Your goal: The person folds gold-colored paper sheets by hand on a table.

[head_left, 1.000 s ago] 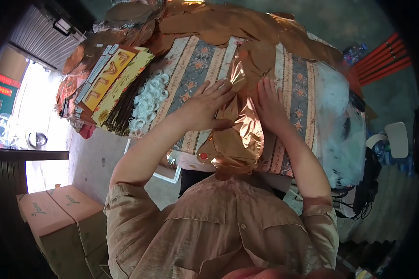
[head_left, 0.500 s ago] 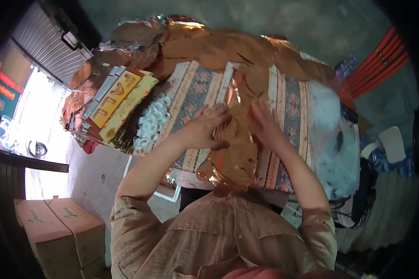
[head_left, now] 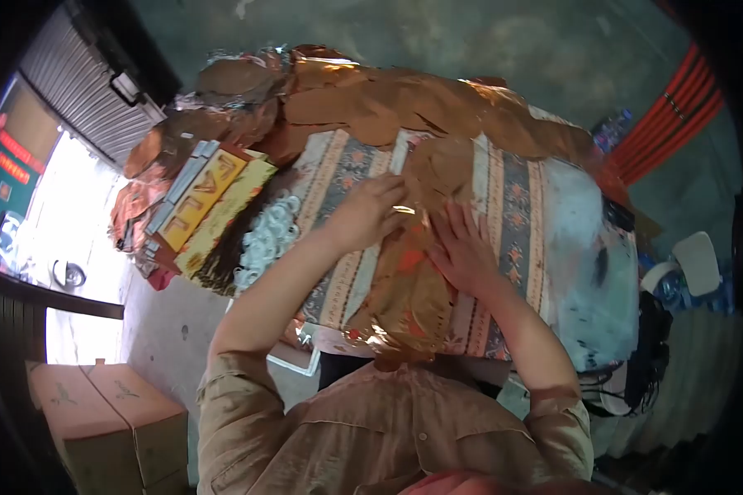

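Note:
A long strip of shiny copper-brown foil (head_left: pixel 404 293) lies down the middle of the patterned tablecloth, its near end hanging towards my shirt. My left hand (head_left: pixel 367 212) is at the strip's left edge, fingers bent and closed on the foil, where a bright crease shines. Lower on the right side, my right hand (head_left: pixel 464 249) presses flat on the foil with its fingers spread. Beyond both hands the strip continues as a dull brown rounded piece (head_left: pixel 439 169). The tips of my left fingers are partly hidden in the fold.
Brown foil pieces (head_left: pixel 388 103) line the table's far edge. On the left lie a "FALL" sign (head_left: pixel 202 202) and white plastic rings (head_left: pixel 268 239). Clear plastic bags (head_left: pixel 582 264) cover the right end. Cartons (head_left: pixel 107 404) stand at lower left, a white stool (head_left: pixel 695 262) at right.
My left hand has gone from resting with its thumb apart to closing at the foil's edge. My right hand has moved nearer and inward, now flat on the foil. The view has shifted slightly.

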The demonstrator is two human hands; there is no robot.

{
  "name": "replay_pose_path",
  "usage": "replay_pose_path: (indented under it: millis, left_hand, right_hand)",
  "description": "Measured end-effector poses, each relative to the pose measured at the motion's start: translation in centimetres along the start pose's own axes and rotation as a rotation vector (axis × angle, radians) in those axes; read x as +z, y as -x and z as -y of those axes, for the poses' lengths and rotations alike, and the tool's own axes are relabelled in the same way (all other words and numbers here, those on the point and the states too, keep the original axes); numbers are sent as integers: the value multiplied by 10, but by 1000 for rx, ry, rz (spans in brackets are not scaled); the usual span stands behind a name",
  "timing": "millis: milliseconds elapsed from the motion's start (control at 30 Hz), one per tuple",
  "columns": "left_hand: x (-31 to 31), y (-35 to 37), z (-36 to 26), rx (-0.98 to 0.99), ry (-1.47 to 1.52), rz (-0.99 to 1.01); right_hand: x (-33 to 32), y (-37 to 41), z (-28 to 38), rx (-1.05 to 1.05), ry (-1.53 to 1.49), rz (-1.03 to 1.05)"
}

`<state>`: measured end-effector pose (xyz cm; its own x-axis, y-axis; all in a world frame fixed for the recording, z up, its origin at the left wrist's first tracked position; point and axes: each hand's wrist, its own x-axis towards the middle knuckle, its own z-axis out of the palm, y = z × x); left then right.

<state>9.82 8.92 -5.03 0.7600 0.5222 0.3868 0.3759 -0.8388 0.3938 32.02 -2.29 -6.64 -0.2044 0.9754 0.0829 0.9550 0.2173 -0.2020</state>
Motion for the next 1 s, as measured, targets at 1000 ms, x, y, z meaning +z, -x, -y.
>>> replay_pose_path:
  millis: [1000]
  left_hand:
    - [8, -9, 12, -150, 181, -58]
  right_hand:
    - [-6, 2, 1, -36, 20, 30]
